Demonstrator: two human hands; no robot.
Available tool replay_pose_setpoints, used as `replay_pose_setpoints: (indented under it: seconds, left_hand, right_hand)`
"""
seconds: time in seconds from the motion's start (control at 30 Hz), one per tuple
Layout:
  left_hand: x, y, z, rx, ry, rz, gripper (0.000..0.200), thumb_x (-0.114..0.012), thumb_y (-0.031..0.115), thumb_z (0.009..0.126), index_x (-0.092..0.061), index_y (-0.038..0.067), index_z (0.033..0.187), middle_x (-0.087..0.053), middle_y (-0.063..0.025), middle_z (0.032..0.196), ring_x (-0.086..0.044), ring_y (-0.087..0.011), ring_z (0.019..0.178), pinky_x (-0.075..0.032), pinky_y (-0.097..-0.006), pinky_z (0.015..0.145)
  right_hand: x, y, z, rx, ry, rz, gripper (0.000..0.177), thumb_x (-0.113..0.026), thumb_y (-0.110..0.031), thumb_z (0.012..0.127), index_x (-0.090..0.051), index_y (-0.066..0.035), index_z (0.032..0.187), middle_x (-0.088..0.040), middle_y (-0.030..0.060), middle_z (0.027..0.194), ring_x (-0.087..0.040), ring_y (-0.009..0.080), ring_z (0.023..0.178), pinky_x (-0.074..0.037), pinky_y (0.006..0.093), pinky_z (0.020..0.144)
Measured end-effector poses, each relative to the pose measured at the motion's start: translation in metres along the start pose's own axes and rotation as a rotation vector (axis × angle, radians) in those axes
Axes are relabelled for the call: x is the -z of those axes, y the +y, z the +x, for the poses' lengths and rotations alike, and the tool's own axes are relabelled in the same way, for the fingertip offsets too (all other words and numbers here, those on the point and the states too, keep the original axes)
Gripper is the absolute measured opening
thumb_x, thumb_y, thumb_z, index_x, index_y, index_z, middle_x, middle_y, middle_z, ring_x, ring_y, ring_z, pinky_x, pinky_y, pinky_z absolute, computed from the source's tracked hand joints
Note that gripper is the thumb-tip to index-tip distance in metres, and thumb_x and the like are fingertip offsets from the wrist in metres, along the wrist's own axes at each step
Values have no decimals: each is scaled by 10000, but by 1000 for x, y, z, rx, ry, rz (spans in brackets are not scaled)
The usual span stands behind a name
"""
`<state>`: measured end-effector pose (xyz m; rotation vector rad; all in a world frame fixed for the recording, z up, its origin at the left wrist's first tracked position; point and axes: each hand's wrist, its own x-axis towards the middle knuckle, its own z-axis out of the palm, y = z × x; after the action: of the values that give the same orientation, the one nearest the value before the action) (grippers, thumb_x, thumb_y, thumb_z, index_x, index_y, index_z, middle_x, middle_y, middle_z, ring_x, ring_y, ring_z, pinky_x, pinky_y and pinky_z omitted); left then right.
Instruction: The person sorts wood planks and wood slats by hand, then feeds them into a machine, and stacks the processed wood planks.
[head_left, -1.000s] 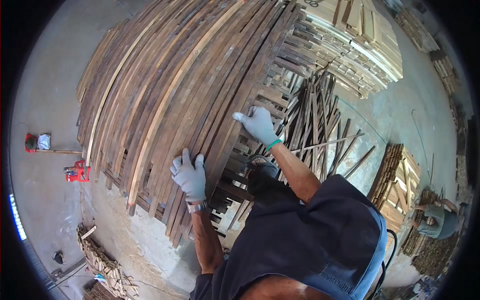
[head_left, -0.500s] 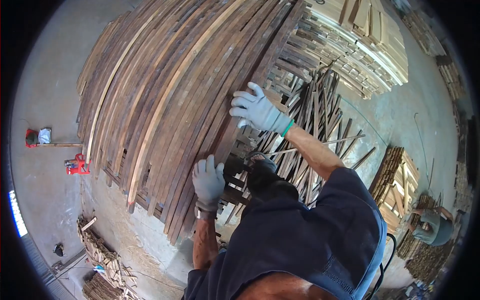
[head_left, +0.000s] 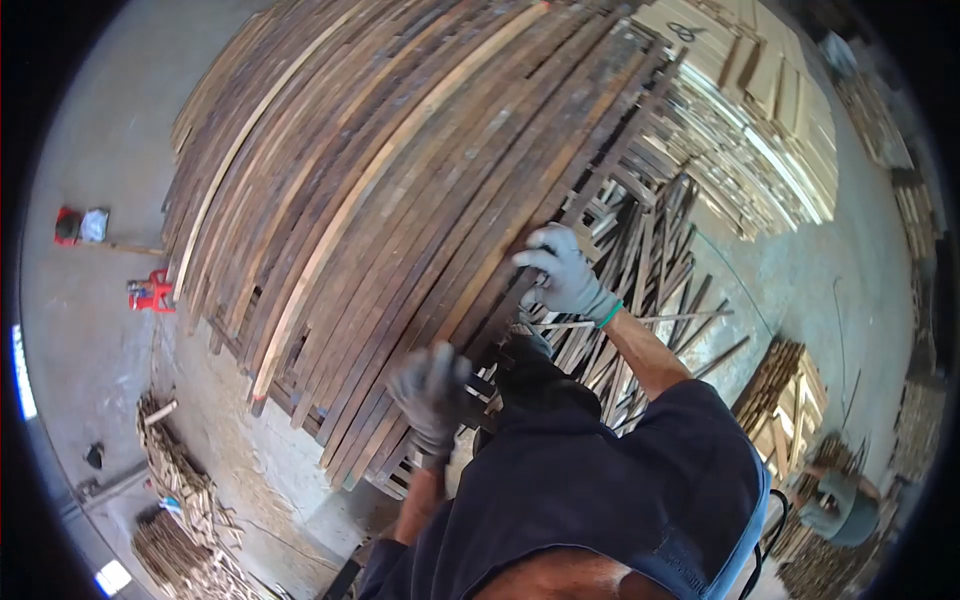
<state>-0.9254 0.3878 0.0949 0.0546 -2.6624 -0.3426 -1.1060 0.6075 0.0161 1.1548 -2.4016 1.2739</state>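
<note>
Long wooden strips (head_left: pixel 400 200) lie side by side in a broad layer, most dark brown and a few pale. At the near right edge of this layer, my right hand (head_left: pixel 565 272), in a grey glove with a green cuff, has its fingers curled over the outermost dark wooden strip (head_left: pixel 600 185). My left hand (head_left: pixel 432 395), also gloved, is at the lower part of the same edge, close to the strip ends. Motion smears its fingers, so whether it touches a strip cannot be made out.
Loose thin sticks (head_left: pixel 650 250) lie jumbled on the floor beside my leg. A pale wood stack (head_left: pixel 770 120) stands at upper right, a smaller stack (head_left: pixel 780 405) below it. A red stool (head_left: pixel 152 290) is at left. Another person (head_left: pixel 840 505) bends over wood at lower right.
The view has shifted. My right hand has moved down the edge and its fingers have curled in. My left hand has moved right and is now blurred.
</note>
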Motion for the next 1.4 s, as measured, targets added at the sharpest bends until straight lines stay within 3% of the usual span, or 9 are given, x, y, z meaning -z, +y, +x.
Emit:
replay_pose_setpoints:
  seconds: [0.17, 0.23, 0.37, 0.53, 0.6, 0.7, 1.0, 1.17, 1.4]
  left_hand:
    - [-19, -120, 123, 1, 210, 305, 553, -654, 353, 865, -523, 76, 1325, -549, -176, 1174, -509, -400, 1029, -395, -520, 915]
    - [-53, -178, 131, 165, -120, 403, 482, -623, 384, 883, -565, 104, 1270, -581, -172, 1155, -522, -397, 1068, -402, -519, 921]
    - [-67, -204, 141, 192, -214, 330, 372, -581, 384, 908, -607, 105, 1153, -637, -168, 1036, -592, -381, 974, -459, -498, 823]
    - [12, -84, 115, 378, -310, 141, 320, -518, 320, 967, -674, 59, 867, -618, -202, 700, -625, -348, 590, -463, -418, 508]
    - [26, -55, 81, 307, -324, -277, 270, -503, 221, 974, -669, 18, 914, -550, -209, 648, -566, -209, 526, -401, -369, 484]
    - [25, 4, 41, 335, -290, -649, 268, -537, 145, 942, -651, -6, 1131, -692, -211, 979, -690, -247, 933, -528, -338, 783]
    - [-8, 29, 5, 289, -492, -590, 474, -745, 292, 812, -623, 17, 1179, -677, -201, 908, -682, -323, 793, -527, -369, 643]
    - [-21, 37, -5, 147, -435, -436, 483, -766, 291, 782, -622, 88, 1197, -635, -116, 764, -641, -292, 660, -505, -378, 565]
    - [-25, 60, -11, -45, -372, -135, 434, -712, 258, 792, -613, 111, 1189, -605, -134, 1167, -581, -330, 1065, -488, -444, 843]
  right_hand:
    - [7, -9, 3, -45, 9, -84, 812, -869, -210, 425, -594, -183, 1189, -476, 99, 1150, -454, 357, 1125, -388, 471, 1018]
    - [10, -7, 4, 9, -60, -96, 804, -868, -218, 443, -590, -177, 1196, -480, 97, 1173, -444, 342, 1165, -374, 484, 1032]
    - [33, -20, 13, 77, -122, -130, 726, -840, -251, 541, -579, -147, 1210, -499, 114, 1217, -464, 347, 1183, -389, 484, 1019]
    - [58, -40, 10, 31, 136, -235, 670, -790, -324, 648, -561, -107, 1239, -519, 150, 1259, -503, 368, 1160, -424, 468, 972]
    - [63, -50, 17, 107, 157, -342, 662, -786, -426, 665, -582, -99, 1203, -501, 180, 1302, -522, 387, 1147, -425, 482, 962]
    - [66, -71, 21, 159, 24, -402, 631, -606, -572, 769, -535, -283, 1325, -456, 95, 1406, -419, 336, 1282, -284, 506, 1094]
    - [69, -39, -15, 92, -246, -558, 626, -559, -562, 805, -412, -387, 1387, -346, 40, 1515, -296, 240, 1414, -154, 581, 1128]
    - [64, -24, -34, 62, -264, -613, 480, -578, -426, 846, -499, -393, 1318, -473, 19, 1316, -392, 237, 1317, -215, 551, 1090]
    - [55, 20, -33, -19, -255, -479, 548, -670, -282, 814, -519, -397, 1329, -449, 47, 1361, -342, 274, 1361, -167, 537, 1143]
